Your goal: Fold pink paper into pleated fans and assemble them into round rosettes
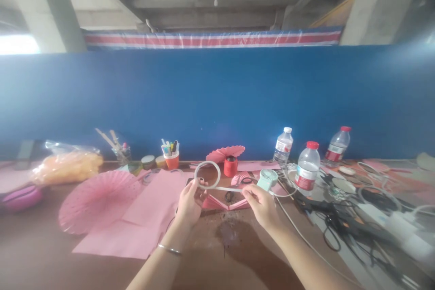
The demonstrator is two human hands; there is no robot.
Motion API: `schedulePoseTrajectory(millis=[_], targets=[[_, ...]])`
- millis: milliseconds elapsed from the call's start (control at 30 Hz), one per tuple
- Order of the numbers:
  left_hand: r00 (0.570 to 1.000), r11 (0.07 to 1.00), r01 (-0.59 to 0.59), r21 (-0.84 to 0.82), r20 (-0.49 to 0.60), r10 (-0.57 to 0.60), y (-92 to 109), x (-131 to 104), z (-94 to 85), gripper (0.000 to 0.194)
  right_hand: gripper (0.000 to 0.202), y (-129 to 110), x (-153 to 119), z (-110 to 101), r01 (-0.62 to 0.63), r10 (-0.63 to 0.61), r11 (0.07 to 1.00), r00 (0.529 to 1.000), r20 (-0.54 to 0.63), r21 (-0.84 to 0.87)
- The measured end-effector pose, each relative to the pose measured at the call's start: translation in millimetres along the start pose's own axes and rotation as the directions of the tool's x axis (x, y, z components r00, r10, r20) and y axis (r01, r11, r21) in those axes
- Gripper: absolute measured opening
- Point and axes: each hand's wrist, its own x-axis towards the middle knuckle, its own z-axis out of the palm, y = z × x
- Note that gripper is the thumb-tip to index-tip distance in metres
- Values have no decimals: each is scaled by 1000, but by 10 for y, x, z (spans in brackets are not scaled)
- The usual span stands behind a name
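Observation:
Out in front of me, my left hand grips a white roll of tape by its lower edge, the ring standing upright. A pale strip of tape runs sideways from the roll to my right hand, whose fingers pinch its end. Beneath the strip, a folded piece of pink paper lies on the brown table, partly hidden by my left hand. Left of my hands are flat pink paper sheets and a round pleated pink paper fan.
A red container stands behind the tape, near a pen cup. To the right are a mint handheld fan, plastic bottles and tangled cables. A plastic bag lies far left. A blue partition closes off the back.

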Motion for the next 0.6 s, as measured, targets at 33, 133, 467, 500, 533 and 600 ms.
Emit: schedulePoseTrajectory(millis=[33,133,467,500,533,600], targets=[[1000,1000,17,-23,-1,-17,-2,-4,5,22,24,16,-6,1,-28,28,1000,1000,-14,9],[999,997,20,-73,43,-17,8,-37,44,17,27,76,-23,-6,-111,112,993,993,-38,48],[936,827,-344,445,230,265,133,-182,203,16,35,256,46,-139,-145,135,983,987,-89,-115],[923,764,-382,519,247,294,135,-206,209,15,35,266,55,-148,-137,124,979,988,-89,-152],[910,704,-415,577,266,318,136,-234,217,14,35,272,64,-159,-134,119,973,989,-87,-190],[885,593,-462,659,301,354,138,-299,234,12,39,283,80,-188,-148,136,955,989,-66,-257]])
